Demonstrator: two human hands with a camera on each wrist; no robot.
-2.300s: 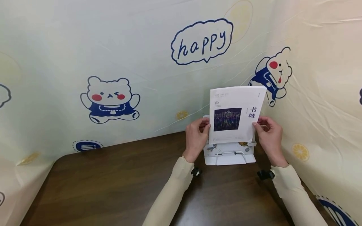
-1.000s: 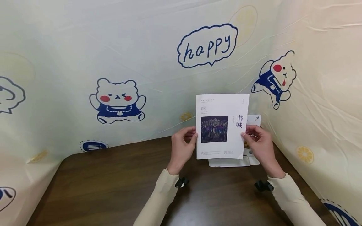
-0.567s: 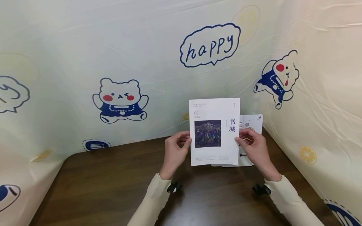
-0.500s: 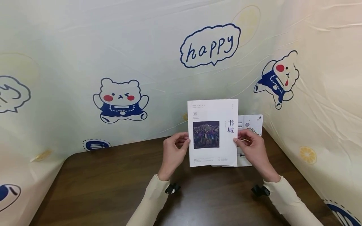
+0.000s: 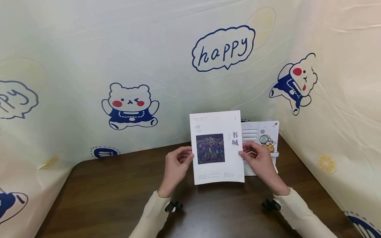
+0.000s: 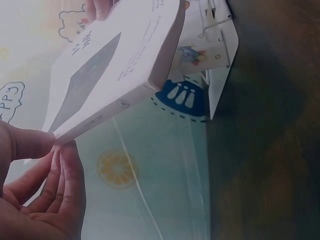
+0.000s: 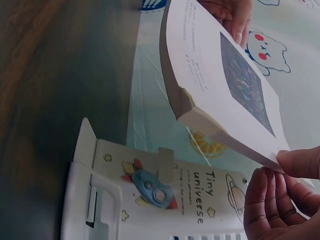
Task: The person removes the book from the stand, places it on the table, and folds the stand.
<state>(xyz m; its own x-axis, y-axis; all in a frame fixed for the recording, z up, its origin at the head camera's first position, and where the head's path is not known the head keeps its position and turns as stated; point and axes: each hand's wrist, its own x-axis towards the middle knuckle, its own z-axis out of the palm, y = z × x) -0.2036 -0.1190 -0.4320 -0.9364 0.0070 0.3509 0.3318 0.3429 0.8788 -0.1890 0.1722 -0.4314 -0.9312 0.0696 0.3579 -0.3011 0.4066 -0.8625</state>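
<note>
My left hand (image 5: 177,169) and right hand (image 5: 259,162) each pinch one side of the 书城 paperback (image 5: 209,148), up between them. The Tiny universe book stand (image 5: 262,129) is behind my right hand. I should hold both sides level so nothing tips.

one book (image 5: 217,148), one stand (image 5: 258,129), one table (image 5: 119,191), two hands (image 5: 174,168) (image 5: 262,163), two sleeves (image 5: 151,213) (image 5: 300,211) and two black wrist devices (image 5: 173,207) (image 5: 271,205) are seen.
</note>
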